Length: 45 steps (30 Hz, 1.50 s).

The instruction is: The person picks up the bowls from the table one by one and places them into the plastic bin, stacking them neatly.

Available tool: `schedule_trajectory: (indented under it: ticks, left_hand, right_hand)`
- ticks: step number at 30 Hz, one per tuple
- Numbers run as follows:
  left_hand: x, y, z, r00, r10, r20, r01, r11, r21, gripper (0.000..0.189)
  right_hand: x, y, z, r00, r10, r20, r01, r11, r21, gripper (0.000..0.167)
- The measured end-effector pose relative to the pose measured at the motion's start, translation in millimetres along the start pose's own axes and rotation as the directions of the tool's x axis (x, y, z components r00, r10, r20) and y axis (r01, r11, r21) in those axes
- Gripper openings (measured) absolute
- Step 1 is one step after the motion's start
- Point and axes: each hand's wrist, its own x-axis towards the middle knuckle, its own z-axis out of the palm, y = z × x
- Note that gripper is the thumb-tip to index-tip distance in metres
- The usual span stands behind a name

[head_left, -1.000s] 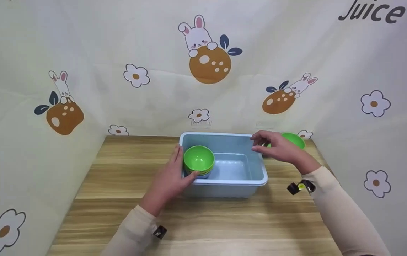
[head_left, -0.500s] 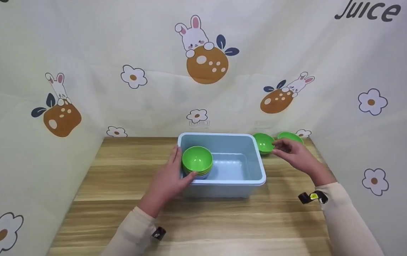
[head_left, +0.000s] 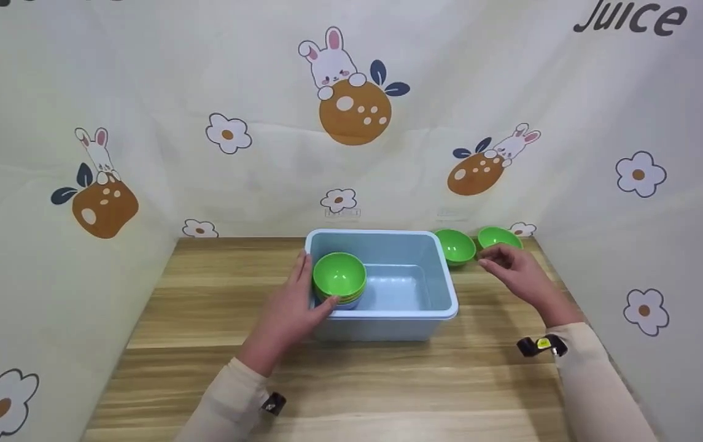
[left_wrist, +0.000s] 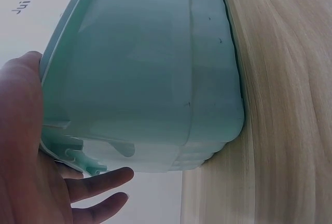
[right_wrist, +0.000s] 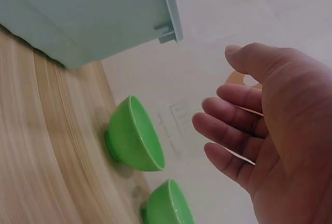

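A light blue plastic bin point(head_left: 382, 330) stands on the wooden table. Nested green bowls point(head_left: 339, 275) sit in its left end, with a bluish piece at the stack's bottom. My left hand point(head_left: 287, 314) holds the bin's front left corner, its thumb over the front rim close to the stack and its fingers along the left side. My right hand point(head_left: 522, 276) hovers right of the bin with loosely bent fingers and nothing in it. Just beyond that hand are two more green bowls: one point(head_left: 455, 247) beside the bin's right wall, the other point(head_left: 498, 237) farther right; the fingers are apart from both in the right wrist view.
Pale cloth walls point(head_left: 265, 184) printed with rabbits and flowers enclose the table point(head_left: 228, 270) at the back and sides. The back right bowls stand close to the rear wall.
My right hand has moved right, from the bin's right rim to the space before the far right bowl, uncovering the bowl beside the bin. My left hand keeps its hold.
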Motion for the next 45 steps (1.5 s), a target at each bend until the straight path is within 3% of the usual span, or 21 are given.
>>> schedule_trajectory:
  ticks: [4, 7, 13, 19, 25, 29, 32, 38, 45]
  left_hand:
    - [0.4, -1.9, 1.3, 1.000, 0.007, -0.003, -0.007, 1.000, 0.011, 0.111]
    - [-0.6, -1.8, 0.6, 1.000, 0.008, -0.004, -0.008, 1.000, 0.018, 0.111]
    - [-0.5, -1.4, -0.8, 1.000, -0.005, 0.004, 0.005, 1.000, 0.027, 0.114]
    - [-0.8, -1.9, -0.9, 1.000, -0.014, 0.012, 0.013, 1.000, 0.025, 0.115]
    - [-1.1, -2.3, -0.6, 1.000, -0.002, 0.002, 0.002, 1.000, 0.000, 0.113]
    - [-0.2, -2.0, 1.3, 1.000, 0.016, -0.014, -0.016, 1.000, -0.010, 0.109]
    - [0.2, -1.7, 2.4, 1.000, 0.013, -0.014, -0.013, 1.000, -0.006, 0.109]
    - [-1.1, -1.0, 2.0, 1.000, -0.002, -0.004, 0.002, 1.000, 0.001, 0.109]
    - [-1.7, -0.5, 1.0, 1.000, -0.010, 0.006, 0.009, 1.000, 0.008, 0.110]
  right_hand:
    - [0.8, 8, 1, 0.998, 0.034, -0.058, -0.036, 0.999, -0.037, 0.026]
    - [2.7, 16, 5, 0.988, 0.052, -0.147, -0.061, 0.996, -0.062, 0.025]
    - [9.3, 38, 11, 0.938, 0.072, -0.340, -0.108, 0.990, -0.090, 0.028]
    - [19.7, 65, 13, 0.896, 0.114, -0.429, -0.156, 0.986, -0.063, 0.039]
    - [28.2, 85, 17, 0.860, 0.211, -0.464, -0.236, 0.972, 0.004, 0.070]
    - [30.1, 97, 20, 0.825, 0.318, -0.468, -0.325, 0.943, 0.068, 0.095]
    - [32.8, 107, 23, 0.809, 0.370, -0.457, -0.371, 0.924, 0.090, 0.108]
    - [38.3, 125, 32, 0.811, 0.415, -0.413, -0.394, 0.908, 0.138, 0.122]
    - [41.8, 130, 40, 0.809, 0.446, -0.383, -0.374, 0.893, 0.250, 0.129]
